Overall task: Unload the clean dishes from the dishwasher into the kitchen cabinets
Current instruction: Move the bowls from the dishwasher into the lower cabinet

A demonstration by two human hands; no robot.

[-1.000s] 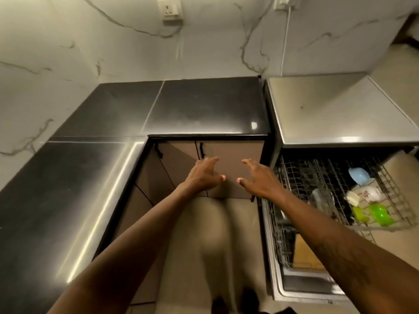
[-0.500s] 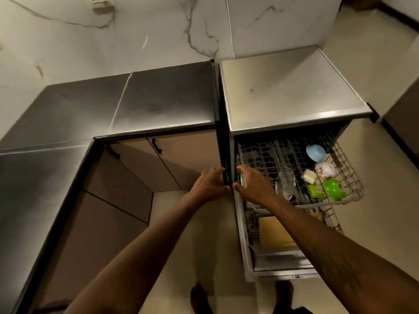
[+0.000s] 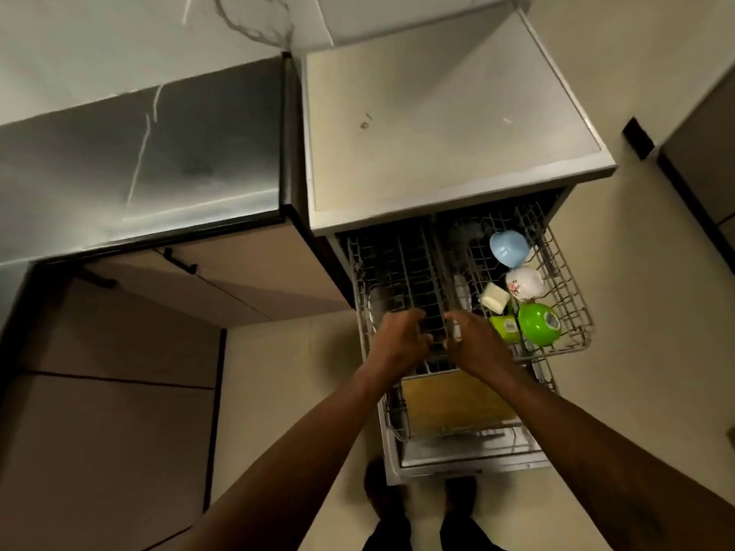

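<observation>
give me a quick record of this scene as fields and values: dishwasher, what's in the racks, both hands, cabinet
dishwasher: open, top rack pulled out
top rack, right side: blue bowl, white flowered bowl, green bowl, green cup, small cream tub
lower rack: wooden board
left hand: at the top rack's front edge, grip unclear
right hand: beside it, grip unclear
cabinet: left of the dishwasher, doors shut

Wire metal rack (image 3: 564, 272); glossy green bowl (image 3: 539, 323); polished dark countertop (image 3: 139, 153)
</observation>
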